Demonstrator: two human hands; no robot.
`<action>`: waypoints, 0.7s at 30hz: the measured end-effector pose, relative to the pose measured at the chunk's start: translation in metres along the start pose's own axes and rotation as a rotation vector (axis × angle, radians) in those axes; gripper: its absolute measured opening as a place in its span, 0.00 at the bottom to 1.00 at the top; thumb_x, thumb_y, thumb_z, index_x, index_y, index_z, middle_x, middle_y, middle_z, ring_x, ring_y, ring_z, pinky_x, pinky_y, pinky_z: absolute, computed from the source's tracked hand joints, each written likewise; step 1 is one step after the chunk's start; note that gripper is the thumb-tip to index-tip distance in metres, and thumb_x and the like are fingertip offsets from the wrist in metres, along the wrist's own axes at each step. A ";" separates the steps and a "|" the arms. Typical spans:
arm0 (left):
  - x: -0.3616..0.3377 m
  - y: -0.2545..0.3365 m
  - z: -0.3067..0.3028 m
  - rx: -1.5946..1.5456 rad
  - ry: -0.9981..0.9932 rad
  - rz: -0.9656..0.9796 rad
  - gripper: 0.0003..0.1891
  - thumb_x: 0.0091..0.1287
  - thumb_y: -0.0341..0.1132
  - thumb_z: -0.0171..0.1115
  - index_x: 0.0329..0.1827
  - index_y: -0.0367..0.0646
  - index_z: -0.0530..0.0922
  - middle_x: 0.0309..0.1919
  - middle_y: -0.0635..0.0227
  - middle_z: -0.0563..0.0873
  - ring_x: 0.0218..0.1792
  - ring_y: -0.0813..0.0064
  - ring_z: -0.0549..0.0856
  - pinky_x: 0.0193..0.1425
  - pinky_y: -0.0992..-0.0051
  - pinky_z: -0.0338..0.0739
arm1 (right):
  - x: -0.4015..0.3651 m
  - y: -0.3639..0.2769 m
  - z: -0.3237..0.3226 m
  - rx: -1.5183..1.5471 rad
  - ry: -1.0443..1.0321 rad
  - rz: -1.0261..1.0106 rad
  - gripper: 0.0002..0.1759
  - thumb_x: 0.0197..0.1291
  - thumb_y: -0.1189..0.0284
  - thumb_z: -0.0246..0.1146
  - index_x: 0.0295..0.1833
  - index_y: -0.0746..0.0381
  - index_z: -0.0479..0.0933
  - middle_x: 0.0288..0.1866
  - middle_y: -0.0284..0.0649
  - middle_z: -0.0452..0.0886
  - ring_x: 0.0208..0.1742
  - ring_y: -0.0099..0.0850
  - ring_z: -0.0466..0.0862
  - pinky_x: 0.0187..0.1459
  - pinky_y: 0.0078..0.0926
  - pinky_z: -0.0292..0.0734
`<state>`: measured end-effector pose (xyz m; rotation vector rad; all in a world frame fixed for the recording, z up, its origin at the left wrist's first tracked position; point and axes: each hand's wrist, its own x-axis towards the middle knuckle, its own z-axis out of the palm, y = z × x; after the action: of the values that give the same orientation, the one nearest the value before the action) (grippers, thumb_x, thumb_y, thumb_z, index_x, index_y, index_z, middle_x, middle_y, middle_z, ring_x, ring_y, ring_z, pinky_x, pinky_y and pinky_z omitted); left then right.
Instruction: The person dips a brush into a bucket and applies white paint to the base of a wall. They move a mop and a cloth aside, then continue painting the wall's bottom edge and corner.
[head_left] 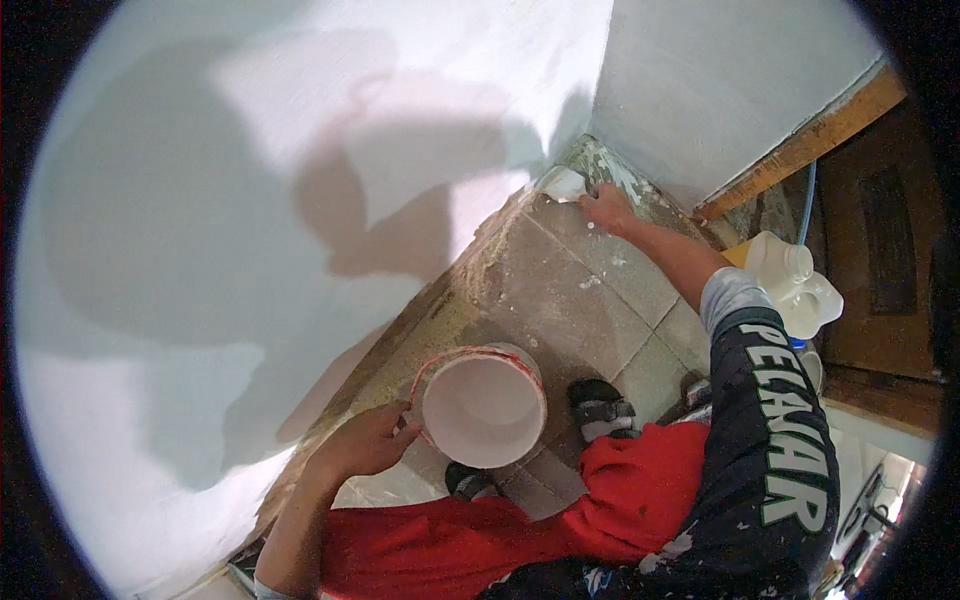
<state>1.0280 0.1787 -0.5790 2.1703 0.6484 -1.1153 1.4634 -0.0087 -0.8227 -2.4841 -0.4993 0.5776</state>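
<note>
My left hand [368,440] is closed at the near left side of a white bucket [484,410], its fingers pinching the rim or the thin handle there. Red smears run along the bucket's rim, and pale residue coats its inside. Out in the corner, my right hand [608,208] grips a white, flat, scraper-like piece [563,184] low against the foot of the left wall. Its handle, if it has one, is hidden by my fingers.
White wall [150,250] rises at left, meeting a second wall [730,90] in the corner. Tiled floor [570,270] bears white splashes. Pale plastic jugs [800,285] stand right, by a wooden frame [810,140] and a brown door [880,250]. My sandalled feet flank the bucket.
</note>
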 end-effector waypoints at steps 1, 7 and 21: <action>-0.001 0.002 -0.002 0.018 -0.014 0.001 0.26 0.76 0.50 0.50 0.67 0.39 0.70 0.54 0.47 0.83 0.54 0.52 0.84 0.60 0.57 0.76 | 0.002 0.002 0.003 0.000 -0.001 -0.002 0.24 0.56 0.54 0.65 0.35 0.68 0.82 0.28 0.51 0.83 0.33 0.42 0.85 0.39 0.42 0.77; -0.001 0.003 -0.001 0.038 -0.003 -0.010 0.28 0.76 0.51 0.49 0.69 0.38 0.68 0.55 0.47 0.83 0.56 0.52 0.83 0.61 0.57 0.76 | -0.002 0.013 -0.005 0.127 0.023 -0.086 0.26 0.55 0.52 0.62 0.40 0.68 0.83 0.34 0.53 0.85 0.38 0.46 0.85 0.45 0.42 0.77; -0.007 0.006 -0.004 0.039 -0.003 0.032 0.26 0.75 0.51 0.50 0.66 0.40 0.71 0.55 0.48 0.82 0.54 0.52 0.83 0.60 0.58 0.77 | -0.042 0.014 0.034 0.051 0.147 -0.235 0.25 0.57 0.54 0.63 0.33 0.70 0.79 0.28 0.53 0.81 0.32 0.42 0.82 0.38 0.43 0.74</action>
<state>1.0302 0.1761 -0.5699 2.2040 0.5937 -1.1227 1.4145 -0.0251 -0.8444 -2.3545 -0.6968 0.3079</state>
